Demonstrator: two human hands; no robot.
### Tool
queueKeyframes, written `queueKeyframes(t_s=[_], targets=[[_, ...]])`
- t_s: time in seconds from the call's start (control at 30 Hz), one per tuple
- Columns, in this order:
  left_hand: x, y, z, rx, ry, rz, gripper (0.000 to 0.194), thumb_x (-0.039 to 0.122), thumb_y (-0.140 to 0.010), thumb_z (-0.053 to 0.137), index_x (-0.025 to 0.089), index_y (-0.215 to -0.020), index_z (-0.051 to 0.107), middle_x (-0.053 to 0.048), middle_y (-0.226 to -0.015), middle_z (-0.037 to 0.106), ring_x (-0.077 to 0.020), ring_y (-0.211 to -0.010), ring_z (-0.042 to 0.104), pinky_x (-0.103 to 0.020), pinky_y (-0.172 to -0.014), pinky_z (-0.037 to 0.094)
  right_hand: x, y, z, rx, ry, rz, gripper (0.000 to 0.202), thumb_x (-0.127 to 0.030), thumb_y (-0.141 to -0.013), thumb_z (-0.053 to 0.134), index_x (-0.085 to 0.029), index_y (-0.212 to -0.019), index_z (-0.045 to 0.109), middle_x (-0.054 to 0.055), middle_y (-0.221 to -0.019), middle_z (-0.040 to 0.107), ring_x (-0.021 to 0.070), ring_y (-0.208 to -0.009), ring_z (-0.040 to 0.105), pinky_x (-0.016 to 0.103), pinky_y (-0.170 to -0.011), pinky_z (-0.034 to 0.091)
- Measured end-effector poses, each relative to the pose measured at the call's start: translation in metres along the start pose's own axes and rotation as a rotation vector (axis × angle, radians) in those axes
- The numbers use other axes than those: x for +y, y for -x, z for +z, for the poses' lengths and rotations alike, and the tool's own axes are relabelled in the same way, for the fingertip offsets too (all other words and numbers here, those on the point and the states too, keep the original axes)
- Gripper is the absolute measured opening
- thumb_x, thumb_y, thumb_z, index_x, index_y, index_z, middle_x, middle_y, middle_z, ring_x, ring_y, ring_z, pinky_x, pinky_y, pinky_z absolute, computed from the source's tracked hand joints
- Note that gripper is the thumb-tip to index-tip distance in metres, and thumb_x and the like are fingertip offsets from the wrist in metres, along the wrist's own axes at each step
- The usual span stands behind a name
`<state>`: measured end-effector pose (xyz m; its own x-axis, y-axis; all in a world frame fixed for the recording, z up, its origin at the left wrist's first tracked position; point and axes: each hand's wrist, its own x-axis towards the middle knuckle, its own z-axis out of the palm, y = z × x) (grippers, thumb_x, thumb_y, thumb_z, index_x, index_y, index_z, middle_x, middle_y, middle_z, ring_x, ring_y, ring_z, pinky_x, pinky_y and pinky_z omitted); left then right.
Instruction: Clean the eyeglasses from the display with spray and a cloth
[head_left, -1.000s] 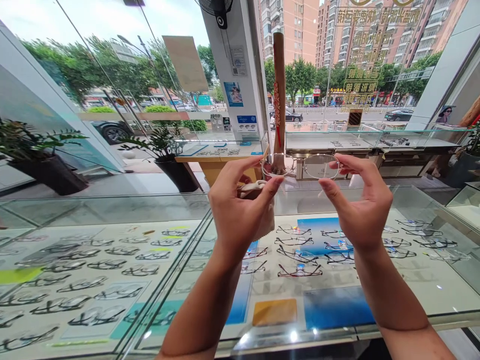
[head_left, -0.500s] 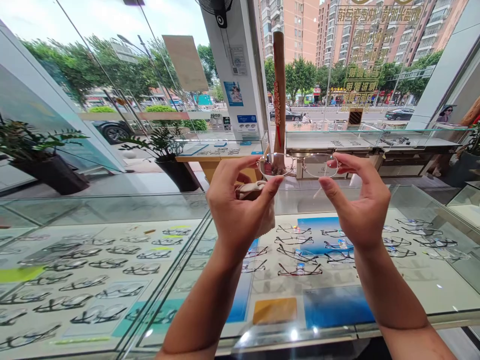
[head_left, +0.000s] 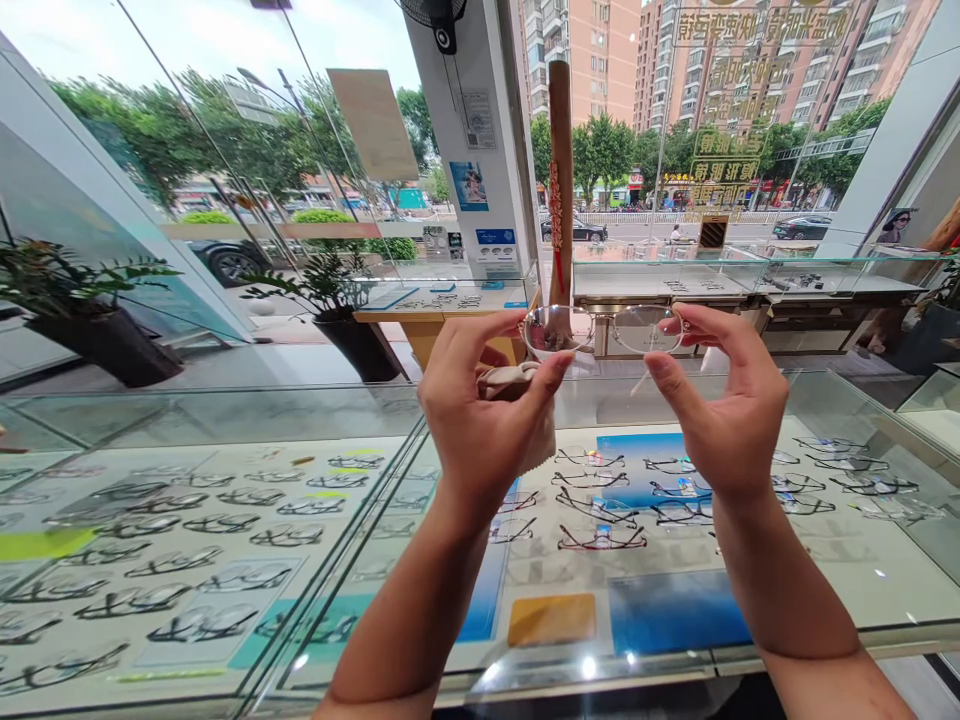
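A pair of thin-rimmed eyeglasses is held up level above the glass counter, its clear lenses facing me. My left hand pinches the frame's left side between thumb and fingers. Tucked in that same palm is a beige cloth, hanging down below the thumb. My right hand grips the right end of the frame, its thumb close under the right lens. Through the lenses shows the background across the room.
Below my arms, a glass display case holds rows of eyeglasses on white and blue sheets, with a gold card. A second case section lies left. Beyond stand potted plants, a wooden post and another showcase.
Both hands and the eyeglasses have shifted very slightly to the right in view. The grip looks the same.
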<state>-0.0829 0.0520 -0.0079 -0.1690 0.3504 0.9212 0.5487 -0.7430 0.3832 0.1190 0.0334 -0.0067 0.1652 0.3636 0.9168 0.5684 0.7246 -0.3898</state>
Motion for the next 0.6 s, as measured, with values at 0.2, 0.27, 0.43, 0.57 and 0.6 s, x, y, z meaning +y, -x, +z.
queueKeyframes(t_s=[0.2,0.27,0.43,0.57,0.6], targets=[[0.0005,-0.0001,-0.0007,-0.004,-0.001,0.004,0.031,0.040,-0.086,0.087,0.030,-0.112,0.074,-0.003,-0.102,0.074,-0.0181,-0.084,0.068,-0.033,-0.067,0.054,0.0003,0.0001,0.0004,-0.003,0.010,-0.001,0.033,-0.043,-0.094,0.076,-0.028,-0.123,0.072,0.006,-0.111,0.078,0.0260,-0.102,0.072,0.050,-0.097,0.060],[0.0012,-0.0001,-0.0007,-0.006,-0.002,-0.001,0.031,0.041,-0.086,0.087,0.030,-0.112,0.074,-0.003,-0.103,0.074,-0.0177,-0.083,0.068,-0.033,-0.067,0.054,-0.0002,-0.0002,-0.0001,-0.001,0.007,-0.008,0.032,-0.042,-0.094,0.077,-0.028,-0.123,0.072,0.005,-0.111,0.078,0.0257,-0.101,0.072,0.049,-0.097,0.060],[0.0015,0.0004,0.0005,-0.003,0.003,-0.015,0.034,0.044,-0.085,0.088,0.028,-0.112,0.075,-0.003,-0.101,0.075,-0.0168,-0.079,0.066,-0.034,-0.069,0.054,-0.0013,-0.0004,-0.0012,0.005,0.016,0.001,0.033,-0.042,-0.094,0.077,-0.029,-0.124,0.072,0.005,-0.111,0.078,0.0259,-0.101,0.072,0.050,-0.097,0.060],[0.0022,0.0008,0.0011,-0.004,0.005,-0.023,0.033,0.044,-0.085,0.087,0.029,-0.112,0.075,-0.003,-0.100,0.074,-0.0163,-0.077,0.064,-0.033,-0.067,0.053,-0.0016,-0.0002,-0.0016,0.005,-0.001,0.014,0.033,-0.043,-0.094,0.077,-0.030,-0.124,0.073,0.005,-0.111,0.078,0.0265,-0.102,0.071,0.052,-0.098,0.059],[0.0025,0.0008,0.0011,-0.004,0.004,-0.023,0.033,0.044,-0.085,0.087,0.029,-0.112,0.075,-0.003,-0.100,0.074,-0.0163,-0.077,0.064,-0.033,-0.066,0.053,-0.0016,-0.0002,-0.0016,0.004,-0.007,0.015,0.033,-0.042,-0.094,0.077,-0.029,-0.124,0.073,0.005,-0.111,0.078,0.0264,-0.102,0.070,0.052,-0.098,0.059]])
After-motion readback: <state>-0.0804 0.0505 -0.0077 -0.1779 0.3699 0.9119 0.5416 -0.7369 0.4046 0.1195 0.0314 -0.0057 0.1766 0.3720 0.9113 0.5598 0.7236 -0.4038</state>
